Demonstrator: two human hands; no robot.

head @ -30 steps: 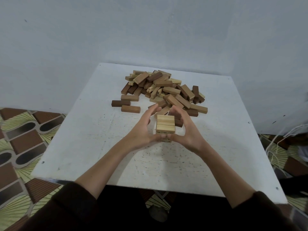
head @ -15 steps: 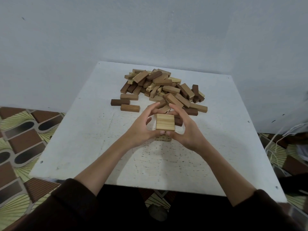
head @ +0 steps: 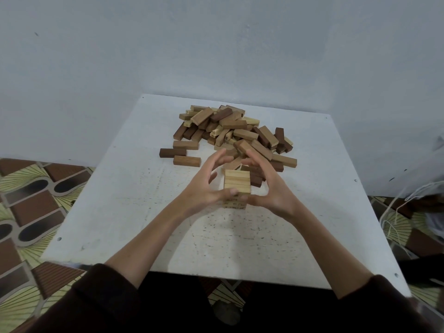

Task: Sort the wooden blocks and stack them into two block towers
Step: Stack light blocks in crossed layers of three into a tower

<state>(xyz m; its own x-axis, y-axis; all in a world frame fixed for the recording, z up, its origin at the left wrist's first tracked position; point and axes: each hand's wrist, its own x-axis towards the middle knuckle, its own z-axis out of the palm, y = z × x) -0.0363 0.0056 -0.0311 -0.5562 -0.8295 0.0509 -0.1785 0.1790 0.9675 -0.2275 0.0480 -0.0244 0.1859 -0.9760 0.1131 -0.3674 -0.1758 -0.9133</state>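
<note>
A short tower of pale wooden blocks (head: 237, 180) stands on the white table (head: 134, 193) in front of me. My left hand (head: 204, 186) and my right hand (head: 269, 188) cup it from either side. Both thumbs touch its near face, and the fingers arch loosely over the far side with a gap to the blocks. Behind the tower lies a loose pile of mixed blocks (head: 235, 133), pale, mid-brown and dark. A dark block (head: 172, 152) and a mid-brown block (head: 187, 161) lie apart at the pile's left.
The table stands against a grey wall (head: 216, 44). Patterned floor tiles (head: 31, 203) show to the left and right. White cords (head: 396, 207) hang off the right side, near the table's edge.
My fingers have lifted and spread a little away from the tower's far side, while the thumbs stay at its near face. The tower has not moved.
</note>
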